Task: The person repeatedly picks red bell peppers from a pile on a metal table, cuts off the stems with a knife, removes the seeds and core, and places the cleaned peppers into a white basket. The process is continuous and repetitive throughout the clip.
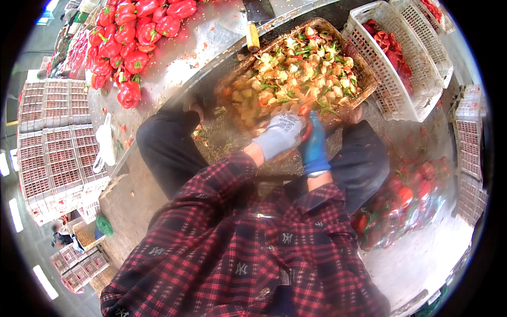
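Both my hands meet over the near edge of a tray (369, 91) heaped with pale pepper cores and green stems (296, 68). My left hand (283, 131), in a whitish-grey glove, is closed, its fingertips smeared by motion. Against it, my right hand (315, 145) in a blue glove is closed too. Between the two palms shows a red bell pepper (306, 130), mostly covered by the gloves. Whether a small tool is also in either hand is hidden.
Whole red bell peppers (134, 37) pile on the metal table at far left. A yellow handle (253, 38) lies by the tray. White crates (398, 58) at right hold red pepper pieces. Bagged red peppers (404, 201) lie near right; stacked crates (55, 142) stand left.
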`<state>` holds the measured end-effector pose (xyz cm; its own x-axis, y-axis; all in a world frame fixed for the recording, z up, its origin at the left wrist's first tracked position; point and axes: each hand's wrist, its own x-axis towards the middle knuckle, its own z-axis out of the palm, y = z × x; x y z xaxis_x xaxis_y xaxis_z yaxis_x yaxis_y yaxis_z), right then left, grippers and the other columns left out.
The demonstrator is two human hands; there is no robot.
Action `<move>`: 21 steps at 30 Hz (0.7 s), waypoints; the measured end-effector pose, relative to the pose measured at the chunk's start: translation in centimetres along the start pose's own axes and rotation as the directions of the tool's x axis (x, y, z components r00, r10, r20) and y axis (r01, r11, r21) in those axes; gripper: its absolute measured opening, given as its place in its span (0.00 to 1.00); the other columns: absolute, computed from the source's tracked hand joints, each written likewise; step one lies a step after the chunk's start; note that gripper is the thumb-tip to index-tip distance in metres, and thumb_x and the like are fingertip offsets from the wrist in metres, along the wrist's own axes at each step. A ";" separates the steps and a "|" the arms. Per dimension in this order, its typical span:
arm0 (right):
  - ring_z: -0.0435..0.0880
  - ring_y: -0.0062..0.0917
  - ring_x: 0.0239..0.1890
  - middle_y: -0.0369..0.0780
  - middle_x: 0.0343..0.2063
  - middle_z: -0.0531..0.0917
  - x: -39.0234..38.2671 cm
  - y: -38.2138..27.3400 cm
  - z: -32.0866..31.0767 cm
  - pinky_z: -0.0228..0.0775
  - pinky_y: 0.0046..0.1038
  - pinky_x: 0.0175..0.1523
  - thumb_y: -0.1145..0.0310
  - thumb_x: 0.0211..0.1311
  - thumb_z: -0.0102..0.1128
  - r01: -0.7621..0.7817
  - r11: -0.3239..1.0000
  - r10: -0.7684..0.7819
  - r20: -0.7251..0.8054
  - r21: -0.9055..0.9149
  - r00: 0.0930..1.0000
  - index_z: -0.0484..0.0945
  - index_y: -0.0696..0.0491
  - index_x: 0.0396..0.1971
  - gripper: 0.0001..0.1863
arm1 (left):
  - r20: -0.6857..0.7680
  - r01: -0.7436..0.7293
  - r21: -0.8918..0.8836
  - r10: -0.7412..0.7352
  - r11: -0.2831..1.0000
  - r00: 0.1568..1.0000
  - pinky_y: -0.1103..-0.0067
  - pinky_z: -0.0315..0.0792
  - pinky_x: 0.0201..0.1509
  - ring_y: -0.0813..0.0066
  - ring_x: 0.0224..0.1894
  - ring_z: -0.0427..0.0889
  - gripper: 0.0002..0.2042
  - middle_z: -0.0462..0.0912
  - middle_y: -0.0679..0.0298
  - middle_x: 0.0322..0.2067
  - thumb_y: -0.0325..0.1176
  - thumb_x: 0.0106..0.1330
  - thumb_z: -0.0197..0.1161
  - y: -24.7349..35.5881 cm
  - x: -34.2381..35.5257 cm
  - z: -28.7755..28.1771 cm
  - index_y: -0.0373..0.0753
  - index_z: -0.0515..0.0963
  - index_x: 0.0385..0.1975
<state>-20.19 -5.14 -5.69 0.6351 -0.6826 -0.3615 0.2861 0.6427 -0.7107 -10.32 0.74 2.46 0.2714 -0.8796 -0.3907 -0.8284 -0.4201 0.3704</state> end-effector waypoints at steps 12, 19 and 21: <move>0.80 0.25 0.45 0.39 0.42 0.81 0.2 -0.1 1.2 0.76 0.29 0.46 0.64 0.63 0.62 0.043 0.993 -0.037 0.053 -0.111 0.998 0.77 0.51 0.46 0.13 | -0.338 -0.186 -0.917 -0.443 0.352 0.831 0.73 0.75 0.44 0.68 0.39 0.81 0.12 0.83 0.58 0.39 0.39 0.65 0.62 -11.2 1.4 6.7 0.39 0.79 0.42; 0.80 0.26 0.39 0.40 0.39 0.81 -0.9 -2.2 2.6 0.75 0.29 0.46 0.55 0.72 0.45 -0.250 0.890 0.259 0.027 0.382 0.965 0.76 0.55 0.46 0.20 | -0.408 -0.282 -0.211 0.178 0.936 0.896 0.63 0.63 0.65 0.52 0.60 0.70 0.19 0.78 0.55 0.50 0.44 0.63 0.60 -3.2 -2.3 3.9 0.44 0.75 0.52; 0.80 0.34 0.46 0.45 0.45 0.80 -1.0 -1.2 2.1 0.72 0.33 0.54 0.59 0.65 0.56 0.471 0.696 -0.410 0.238 -0.542 0.880 0.74 0.59 0.51 0.22 | -0.381 -0.185 -0.191 0.100 0.964 0.919 0.61 0.66 0.62 0.51 0.56 0.73 0.20 0.79 0.55 0.48 0.43 0.63 0.61 -4.5 -1.7 4.6 0.46 0.75 0.53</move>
<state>-19.64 -4.53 -3.23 0.6122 -0.7820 0.1168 0.1096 -0.0623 -0.9920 -9.28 5.16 -2.47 0.3530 -0.9356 -0.0004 -0.7550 -0.2851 0.5905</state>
